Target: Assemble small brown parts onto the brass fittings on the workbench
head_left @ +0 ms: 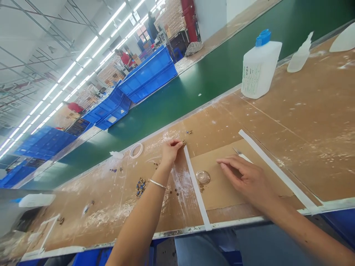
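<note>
Left hand [169, 151]: fingers pinched on small brass part [184, 142], toward worktop's [222, 114] far edge. Right hand [248, 179]: fingers parted, empty, near clear disc [203, 177], nearer front edge.

The bit [184, 142] at my left fingers [175, 142] is dark gold, my bracelet [157, 183] silvery, and my small parts [141, 187] blue and gold. My brown tabletop [302, 122] is blotched with whitish smears; the tape [198, 192] is white, the belt [166, 107] deep green, the jug [259, 70] white with a blue cap [263, 37].
</note>
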`<state>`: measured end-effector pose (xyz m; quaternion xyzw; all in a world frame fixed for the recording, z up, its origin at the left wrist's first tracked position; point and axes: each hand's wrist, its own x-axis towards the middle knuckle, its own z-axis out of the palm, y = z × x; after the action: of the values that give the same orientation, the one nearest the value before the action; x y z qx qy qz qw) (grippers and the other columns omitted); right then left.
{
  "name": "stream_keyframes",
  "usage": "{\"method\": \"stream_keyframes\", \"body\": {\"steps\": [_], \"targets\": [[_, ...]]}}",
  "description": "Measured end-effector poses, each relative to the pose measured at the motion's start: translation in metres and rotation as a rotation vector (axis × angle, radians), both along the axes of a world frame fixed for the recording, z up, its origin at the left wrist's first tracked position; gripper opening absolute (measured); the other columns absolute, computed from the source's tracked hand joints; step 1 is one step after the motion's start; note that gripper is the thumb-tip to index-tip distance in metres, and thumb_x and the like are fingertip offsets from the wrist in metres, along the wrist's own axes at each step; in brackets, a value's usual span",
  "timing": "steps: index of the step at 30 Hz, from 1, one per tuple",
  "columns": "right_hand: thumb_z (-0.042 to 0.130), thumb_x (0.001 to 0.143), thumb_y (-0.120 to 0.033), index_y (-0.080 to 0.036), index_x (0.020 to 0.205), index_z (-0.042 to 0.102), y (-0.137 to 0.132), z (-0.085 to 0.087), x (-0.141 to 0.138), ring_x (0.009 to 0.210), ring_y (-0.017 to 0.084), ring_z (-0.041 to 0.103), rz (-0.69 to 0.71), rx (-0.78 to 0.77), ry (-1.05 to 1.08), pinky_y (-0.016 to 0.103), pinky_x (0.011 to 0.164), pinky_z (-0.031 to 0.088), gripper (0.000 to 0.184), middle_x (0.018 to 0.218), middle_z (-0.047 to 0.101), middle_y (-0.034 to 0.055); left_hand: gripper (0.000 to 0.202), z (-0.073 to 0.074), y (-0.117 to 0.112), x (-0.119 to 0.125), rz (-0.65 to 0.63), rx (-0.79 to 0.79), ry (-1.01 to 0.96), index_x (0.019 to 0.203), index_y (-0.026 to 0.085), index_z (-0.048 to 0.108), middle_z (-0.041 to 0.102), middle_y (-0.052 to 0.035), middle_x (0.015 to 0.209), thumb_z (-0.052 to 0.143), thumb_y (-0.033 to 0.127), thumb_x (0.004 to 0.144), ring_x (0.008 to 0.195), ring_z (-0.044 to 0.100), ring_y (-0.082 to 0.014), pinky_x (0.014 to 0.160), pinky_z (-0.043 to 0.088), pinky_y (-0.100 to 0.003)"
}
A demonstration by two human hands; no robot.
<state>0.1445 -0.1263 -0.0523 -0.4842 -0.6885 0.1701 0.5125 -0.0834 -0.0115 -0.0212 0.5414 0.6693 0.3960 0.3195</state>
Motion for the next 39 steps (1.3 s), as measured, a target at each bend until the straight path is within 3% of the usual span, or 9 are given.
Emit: {"method": "stream_keyframes", "body": {"steps": [3,6,12,15,18,22,31,35,39], "targets": [[0.049,0.093,-0.024,-0.024,0.096,0.066,0.0,0.0,0.0,0.082,0.014,0.069,-0.009,-0.011,-0.008,0.028,0.076,0.056,0.017,0.09,0.072,0.0003,0.005,0.0,0.015,0.005,-0.009,-0.023,0.07,0.068,0.016,0.075,0.071,-0.0024,0.063,0.075,0.02,0.068,0.061,0.062,-0.0146,0.064,0.049,-0.028],[0.048,0.094,-0.025,-0.024,0.095,0.066,-0.002,-0.001,0.0,0.083,0.014,0.068,-0.019,-0.018,0.0,0.026,0.073,0.055,0.017,0.091,0.072,0.0002,0.008,0.011,0.011,-0.009,0.007,-0.005,0.176,0.075,0.016,0.078,0.075,-0.0035,0.072,0.075,0.021,0.07,0.068,0.066,-0.0171,0.069,0.049,-0.03],[0.049,0.094,-0.028,-0.026,0.096,0.066,-0.003,-0.003,-0.001,0.087,0.014,0.068,-0.001,-0.035,-0.012,0.026,0.076,0.055,0.018,0.093,0.072,-0.0005,0.009,0.035,-0.04,-0.089,0.099,0.051,0.438,0.074,0.017,0.077,0.076,-0.0039,0.075,0.068,0.019,0.075,0.075,0.068,-0.0213,0.074,0.051,-0.033],[0.049,0.094,-0.029,-0.026,0.097,0.066,-0.004,-0.003,-0.002,0.086,0.013,0.067,0.007,-0.049,-0.001,0.026,0.075,0.054,0.018,0.094,0.072,-0.0008,0.01,0.027,-0.063,-0.12,0.073,0.043,0.528,0.07,0.018,0.075,0.075,-0.0034,0.074,0.066,0.015,0.074,0.072,0.068,-0.021,0.072,0.052,-0.033],[0.049,0.094,-0.032,-0.027,0.096,0.067,-0.006,-0.003,-0.001,0.083,0.013,0.067,-0.003,-0.085,0.002,0.025,0.067,0.053,0.019,0.094,0.072,-0.0009,0.014,0.011,-0.074,-0.133,0.004,0.049,0.596,0.074,0.019,0.075,0.075,-0.0034,0.081,0.063,0.012,0.076,0.079,0.068,-0.0203,0.077,0.053,-0.033],[0.049,0.093,-0.034,-0.026,0.096,0.067,-0.006,-0.003,-0.001,0.082,0.013,0.067,-0.001,-0.097,-0.008,0.023,0.058,0.05,0.02,0.093,0.072,-0.0005,0.017,-0.001,-0.078,-0.137,-0.084,0.073,0.676,0.079,0.02,0.073,0.072,-0.0037,0.088,0.058,0.014,0.084,0.086,0.066,-0.0192,0.083,0.051,-0.033],[0.05,0.092,-0.033,-0.025,0.095,0.068,-0.006,-0.006,0.001,0.079,0.013,0.068,-0.001,-0.065,-0.036,0.021,0.052,0.048,0.02,0.093,0.073,0.0009,0.021,0.002,-0.08,-0.133,-0.142,0.053,0.742,0.082,0.017,0.069,0.066,-0.0059,0.091,0.049,0.018,0.09,0.088,0.062,-0.0195,0.083,0.047,-0.033],[0.05,0.093,-0.031,-0.025,0.097,0.068,-0.007,-0.005,0.002,0.08,0.012,0.068,0.001,-0.079,-0.051,0.019,0.046,0.044,0.02,0.093,0.072,0.0002,0.021,0.016,-0.112,-0.116,-0.197,-0.041,0.684,0.077,0.017,0.069,0.066,-0.0011,0.075,0.053,0.023,0.09,0.072,0.062,-0.017,0.068,0.047,-0.028],[0.051,0.092,-0.031,-0.026,0.095,0.068,-0.006,-0.003,0.0,0.075,0.012,0.066,0.004,-0.082,-0.052,0.021,0.049,0.045,0.018,0.091,0.072,-0.0008,0.021,0.029,-0.16,-0.091,-0.416,-0.143,0.625,0.075,0.019,0.07,0.067,0.0006,0.075,0.056,0.024,0.09,0.074,0.063,-0.0151,0.069,0.047,-0.025]]}}
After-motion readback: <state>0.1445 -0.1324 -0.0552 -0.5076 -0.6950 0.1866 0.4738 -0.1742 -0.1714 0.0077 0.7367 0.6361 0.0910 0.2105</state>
